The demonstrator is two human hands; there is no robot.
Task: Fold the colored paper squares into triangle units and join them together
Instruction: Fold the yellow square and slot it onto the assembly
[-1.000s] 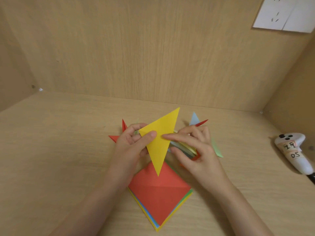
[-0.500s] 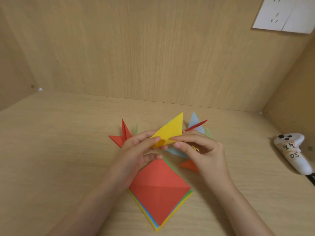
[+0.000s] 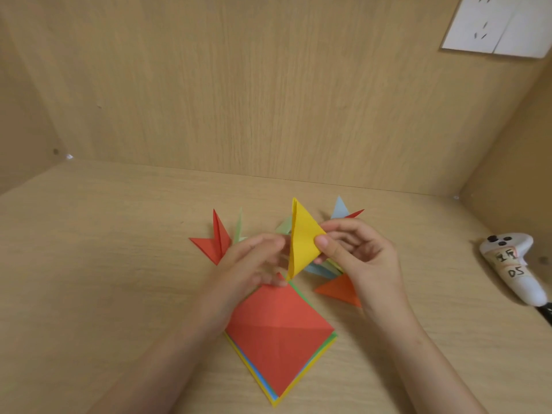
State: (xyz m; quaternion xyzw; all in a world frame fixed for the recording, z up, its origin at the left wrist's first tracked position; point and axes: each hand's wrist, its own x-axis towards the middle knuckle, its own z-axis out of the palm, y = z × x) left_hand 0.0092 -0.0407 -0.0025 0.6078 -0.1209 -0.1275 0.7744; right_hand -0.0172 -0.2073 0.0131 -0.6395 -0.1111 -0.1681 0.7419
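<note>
Yellow unit (image 3: 303, 243) held upright off the table (image 3: 104, 264), long folded edge on its left, top tip toward 12 o'clock, bottom tip just over the far corner of the stack (image 3: 280, 339). Pinched at its 3 o'clock corner between thumb and fingertip of the right hand (image 3: 361, 258). Left hand (image 3: 251, 264) at 9 o'clock of the unit, fingers reaching toward the folded edge, blurred (cannot tell whether gripping or only touching). Stack red on top, with yellow, blue and green edges showing along its near sides. Folded pieces fanned behind the hands: red unit (image 3: 213, 245) at 10 o'clock, green tip (image 3: 240, 225) at 11, blue tip (image 3: 339, 209) at 1, orange unit (image 3: 340, 289) flat at 4, beside the right wrist. Wide stretch of table from the red unit out toward 9 o'clock; another toward 3, up to the controller (image 3: 513, 264) lying near the side wall (image 3: 513, 174). Back wall (image 3: 268, 85) well apart at 12.
</note>
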